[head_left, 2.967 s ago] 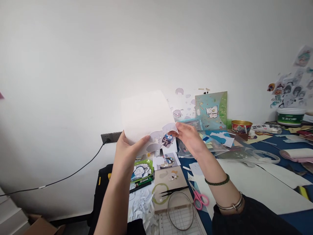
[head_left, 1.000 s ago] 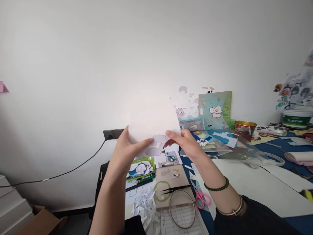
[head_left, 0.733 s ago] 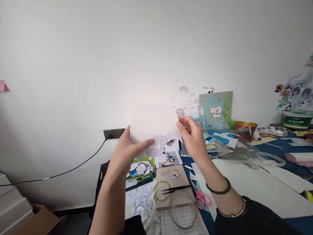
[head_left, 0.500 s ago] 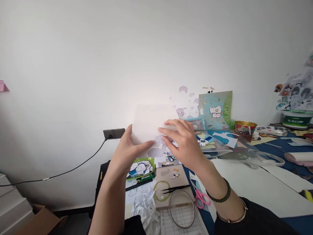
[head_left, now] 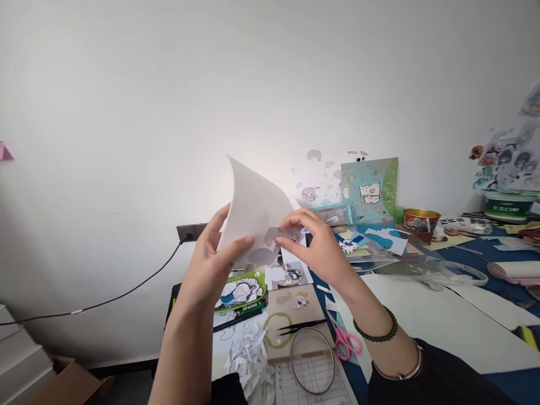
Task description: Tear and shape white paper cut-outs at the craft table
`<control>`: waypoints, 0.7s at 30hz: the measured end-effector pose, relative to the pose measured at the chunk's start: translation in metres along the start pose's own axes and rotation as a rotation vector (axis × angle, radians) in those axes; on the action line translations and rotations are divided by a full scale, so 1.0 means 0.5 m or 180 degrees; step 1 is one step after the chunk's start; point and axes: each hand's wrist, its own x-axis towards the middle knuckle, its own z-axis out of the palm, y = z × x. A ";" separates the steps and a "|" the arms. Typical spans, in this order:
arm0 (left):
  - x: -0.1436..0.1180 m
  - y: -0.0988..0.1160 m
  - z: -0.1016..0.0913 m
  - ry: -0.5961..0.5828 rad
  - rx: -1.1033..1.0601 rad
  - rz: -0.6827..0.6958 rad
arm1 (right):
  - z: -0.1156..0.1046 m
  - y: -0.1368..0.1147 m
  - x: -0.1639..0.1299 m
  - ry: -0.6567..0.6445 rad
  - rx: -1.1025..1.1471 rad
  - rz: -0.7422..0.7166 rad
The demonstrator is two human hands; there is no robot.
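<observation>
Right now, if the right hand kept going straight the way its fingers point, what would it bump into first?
The right hand points left, so it would probably meet the white sheet at once, then the left hand holding it; depth is hard to judge.

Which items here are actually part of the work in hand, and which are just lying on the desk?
In hand:
- white sticker sheet, held up by the left hand
- right hand, fingertips pinching at the sheet's lower edge

Lying about:
- pink scissors
- black tweezers
- wire ring
- paper scraps
- gold bowl
</observation>
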 end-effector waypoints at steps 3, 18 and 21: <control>0.003 -0.008 -0.002 -0.0340 -0.0498 -0.0098 | 0.002 0.001 0.001 0.0037 0.0363 0.0266; -0.011 -0.023 0.087 0.0148 0.0043 0.0496 | 0.002 -0.019 -0.004 0.0435 0.1041 0.0837; -0.020 -0.017 0.102 0.0332 0.0494 0.0427 | 0.002 -0.025 -0.006 0.0641 0.0815 0.0777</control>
